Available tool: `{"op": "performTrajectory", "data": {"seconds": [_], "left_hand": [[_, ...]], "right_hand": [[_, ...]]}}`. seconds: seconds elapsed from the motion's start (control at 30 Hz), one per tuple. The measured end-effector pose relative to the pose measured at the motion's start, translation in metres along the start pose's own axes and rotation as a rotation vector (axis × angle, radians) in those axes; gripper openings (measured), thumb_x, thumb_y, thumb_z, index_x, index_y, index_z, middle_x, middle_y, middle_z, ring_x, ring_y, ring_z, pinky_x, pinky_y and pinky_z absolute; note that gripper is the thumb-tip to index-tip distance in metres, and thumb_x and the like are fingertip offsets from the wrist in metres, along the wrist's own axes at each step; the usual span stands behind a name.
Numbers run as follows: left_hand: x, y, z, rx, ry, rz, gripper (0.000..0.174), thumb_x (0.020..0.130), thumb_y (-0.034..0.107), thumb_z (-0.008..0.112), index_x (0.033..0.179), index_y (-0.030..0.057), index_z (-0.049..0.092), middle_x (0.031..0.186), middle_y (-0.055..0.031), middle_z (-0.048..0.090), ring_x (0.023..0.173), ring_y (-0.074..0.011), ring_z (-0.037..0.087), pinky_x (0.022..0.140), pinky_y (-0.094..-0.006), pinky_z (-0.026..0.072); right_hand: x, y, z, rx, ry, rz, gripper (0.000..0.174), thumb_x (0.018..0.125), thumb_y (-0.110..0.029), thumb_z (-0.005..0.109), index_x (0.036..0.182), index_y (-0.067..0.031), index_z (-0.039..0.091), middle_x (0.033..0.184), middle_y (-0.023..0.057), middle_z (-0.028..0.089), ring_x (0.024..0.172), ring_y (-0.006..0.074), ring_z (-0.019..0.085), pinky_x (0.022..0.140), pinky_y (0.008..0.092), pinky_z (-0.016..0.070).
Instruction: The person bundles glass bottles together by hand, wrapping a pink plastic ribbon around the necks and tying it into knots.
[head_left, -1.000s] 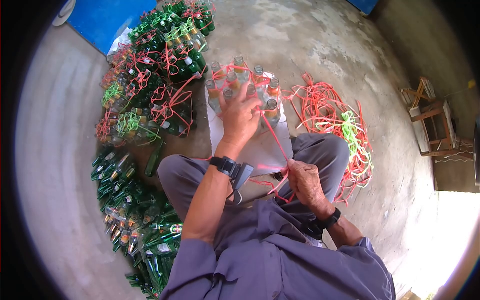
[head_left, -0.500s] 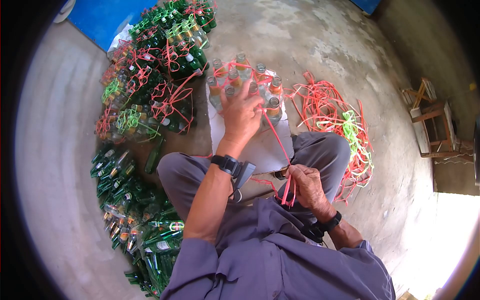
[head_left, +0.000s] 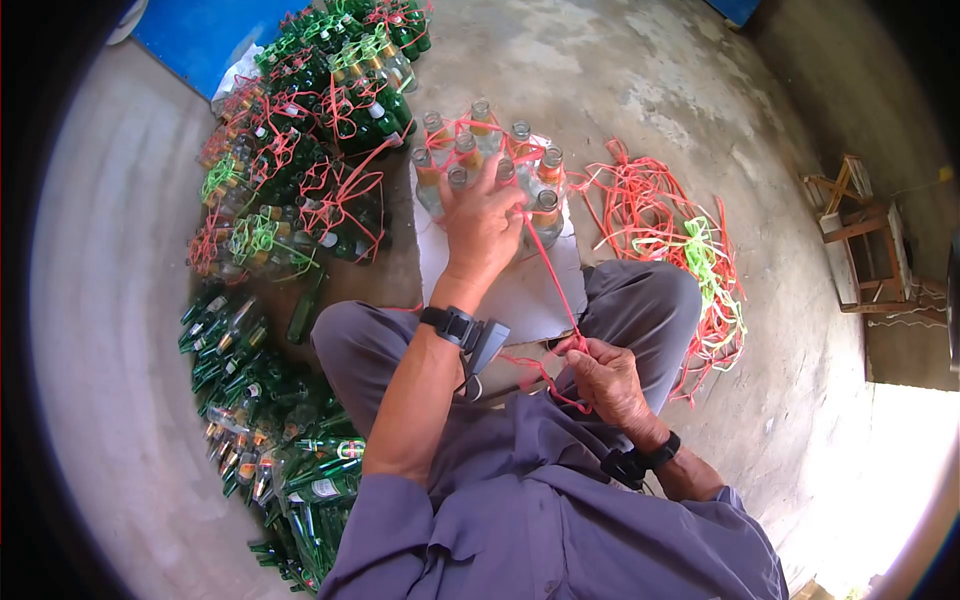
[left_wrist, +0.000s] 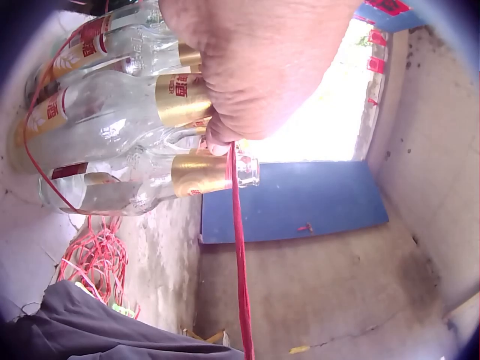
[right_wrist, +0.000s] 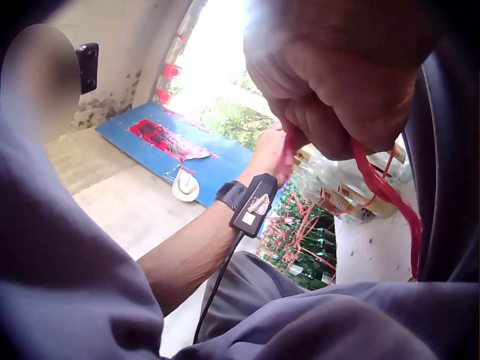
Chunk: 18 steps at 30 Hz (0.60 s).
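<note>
Clear glass bottles [head_left: 547, 222] with gold neck labels stand in a cluster, red plastic string looped around and between their necks. My left hand [head_left: 482, 225] rests over the nearer bottle necks. Its fingertips pinch the red string [left_wrist: 240, 259] beside one neck, as the left wrist view shows. From there the string runs straight down to my right hand [head_left: 608, 380], which grips it in curled fingers near my knee. A loose tail of string hangs below that hand. In the right wrist view, folded fingers [right_wrist: 322, 124] hide part of the string.
Under the bottles lies a white board [head_left: 500, 300] between my knees. Tangled red and green string [head_left: 660, 220] is heaped on the floor at right. Tied green bottles [head_left: 385, 120] and loose ones [head_left: 240, 350] crowd the left. A wooden stool [head_left: 870, 245] is far right.
My right hand has shifted slightly, gathering the loose string end in closer to its fingers. The left hand has stayed on the bottle necks, and the string remains stretched between both hands.
</note>
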<state>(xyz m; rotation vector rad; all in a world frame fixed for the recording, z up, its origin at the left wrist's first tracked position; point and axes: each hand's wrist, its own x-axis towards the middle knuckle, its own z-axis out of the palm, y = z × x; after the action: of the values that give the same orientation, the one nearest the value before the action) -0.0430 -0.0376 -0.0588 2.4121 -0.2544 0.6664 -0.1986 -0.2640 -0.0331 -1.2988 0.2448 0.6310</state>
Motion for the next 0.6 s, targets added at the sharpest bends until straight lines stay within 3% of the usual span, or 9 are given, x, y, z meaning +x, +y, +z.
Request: {"op": "performTrajectory", "data": {"seconds": [0.13, 0.2, 0.33, 0.4, 0.6], "left_hand": [[-0.001, -0.003, 0.005, 0.005, 0.025, 0.012, 0.018, 0.073, 0.003, 0.077, 0.085, 0.0153, 0.070, 0.144, -0.0114, 0.058, 0.111, -0.0265, 0.065, 0.121, -0.0636, 0.0158], [0.000, -0.002, 0.004, 0.019, 0.044, 0.014, 0.018, 0.073, 0.003, 0.077, 0.084, 0.0151, 0.070, 0.144, -0.0117, 0.058, 0.110, -0.0259, 0.065, 0.121, -0.0634, 0.0156], [0.000, 0.000, 0.003, -0.012, 0.028, -0.002, 0.017, 0.073, 0.003, 0.077, 0.081, 0.0149, 0.069, 0.143, -0.0123, 0.059, 0.108, -0.0242, 0.066, 0.121, -0.0633, 0.0153], [0.001, 0.000, 0.003, -0.012, 0.025, -0.009, 0.017, 0.073, 0.003, 0.077, 0.081, 0.0148, 0.069, 0.143, -0.0123, 0.059, 0.107, -0.0238, 0.066, 0.121, -0.0633, 0.0151], [0.000, 0.001, 0.003, -0.007, 0.022, -0.009, 0.018, 0.072, 0.003, 0.078, 0.081, 0.0151, 0.069, 0.144, -0.0121, 0.058, 0.107, -0.0234, 0.066, 0.121, -0.0638, 0.0148]], "right_hand": [[0.000, 0.003, -0.003, 0.016, -0.014, -0.022, 0.034, 0.105, -0.028, 0.063, 0.113, 0.0039, 0.068, 0.066, -0.0082, 0.047, 0.052, 0.0017, 0.036, 0.048, 0.0204, 0.0295], [0.000, -0.001, -0.009, -0.092, -0.107, -0.018, 0.046, 0.108, -0.039, 0.053, 0.119, 0.0048, 0.065, 0.068, -0.0063, 0.047, 0.054, 0.0023, 0.036, 0.050, 0.0206, 0.0300], [0.006, 0.000, -0.014, 0.002, -0.162, 0.058, 0.060, 0.110, -0.050, 0.041, 0.124, 0.0048, 0.061, 0.068, -0.0036, 0.049, 0.054, 0.0057, 0.037, 0.051, 0.0225, 0.0341], [0.008, 0.002, -0.011, 0.117, -0.067, 0.124, 0.069, 0.110, -0.057, 0.032, 0.127, 0.0048, 0.059, 0.069, 0.0020, 0.056, 0.056, 0.0097, 0.046, 0.052, 0.0252, 0.0398], [0.026, 0.015, -0.023, 0.080, -0.130, 0.031, 0.076, 0.108, -0.062, 0.031, 0.119, 0.0062, 0.063, 0.086, 0.0121, 0.068, 0.067, 0.0176, 0.064, 0.062, 0.0300, 0.0515]]}}
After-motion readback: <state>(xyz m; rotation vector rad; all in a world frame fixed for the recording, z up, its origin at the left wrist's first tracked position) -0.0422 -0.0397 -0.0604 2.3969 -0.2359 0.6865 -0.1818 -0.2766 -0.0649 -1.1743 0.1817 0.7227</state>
